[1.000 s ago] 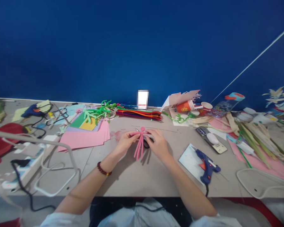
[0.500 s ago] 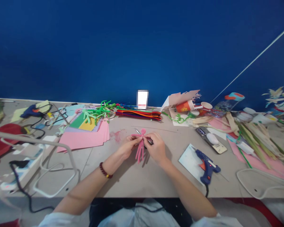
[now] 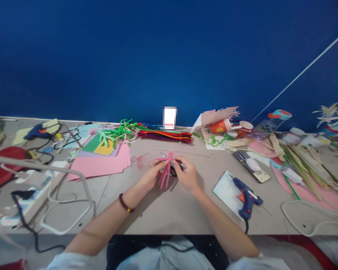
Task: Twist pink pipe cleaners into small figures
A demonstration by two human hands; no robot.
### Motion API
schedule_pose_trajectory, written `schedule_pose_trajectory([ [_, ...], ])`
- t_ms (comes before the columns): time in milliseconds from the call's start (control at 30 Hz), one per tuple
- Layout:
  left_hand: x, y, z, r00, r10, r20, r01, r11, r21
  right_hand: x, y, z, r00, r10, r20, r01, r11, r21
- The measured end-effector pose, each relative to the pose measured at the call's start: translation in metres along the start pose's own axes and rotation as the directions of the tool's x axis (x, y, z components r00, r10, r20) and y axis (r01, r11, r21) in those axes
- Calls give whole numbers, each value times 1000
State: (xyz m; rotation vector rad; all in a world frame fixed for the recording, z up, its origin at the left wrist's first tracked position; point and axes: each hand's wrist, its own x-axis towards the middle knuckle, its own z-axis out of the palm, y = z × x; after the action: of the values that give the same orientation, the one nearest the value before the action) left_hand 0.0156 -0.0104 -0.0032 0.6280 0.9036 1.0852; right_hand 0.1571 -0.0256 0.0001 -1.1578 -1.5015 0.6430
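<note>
A pink pipe-cleaner figure (image 3: 165, 173) with a small looped head and dangling strands hangs between my hands, above the table. My left hand (image 3: 153, 174) pinches its strands near the head. My right hand (image 3: 187, 174) curls around the black handle of a pair of scissors (image 3: 173, 171), partly hidden by my fingers. Their thin metal blades (image 3: 163, 155) point up and left, just beside the figure's head. A dark red bead bracelet (image 3: 126, 203) circles my left wrist.
Pink craft paper (image 3: 98, 165) lies to the left, and a bundle of pipe cleaners (image 3: 165, 136) lies ahead. A blue glue gun (image 3: 246, 197) rests on a card at right. A phone, orange cup, dried leaves, cables and a power strip crowd the table's sides.
The figure's strands now tilt down to the left instead of hanging straight. The scissors handle has shifted left, toward the middle between my hands.
</note>
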Motion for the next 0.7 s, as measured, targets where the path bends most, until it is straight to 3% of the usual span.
schedule_pose_trajectory([
  [167,1,-1,0,1000,7,30,-8,999,34,2,2,-1,999,30,-15,-29,997,65],
  [433,2,0,-1,995,101,7,-101,990,94,4,10,1,983,184,-30,-171,954,245],
  [567,2,0,-1,986,167,-16,-163,975,149,4,9,5,920,383,83,-376,805,459],
  [700,1,1,0,972,236,1,-230,947,224,4,6,6,789,516,332,-606,569,556],
])
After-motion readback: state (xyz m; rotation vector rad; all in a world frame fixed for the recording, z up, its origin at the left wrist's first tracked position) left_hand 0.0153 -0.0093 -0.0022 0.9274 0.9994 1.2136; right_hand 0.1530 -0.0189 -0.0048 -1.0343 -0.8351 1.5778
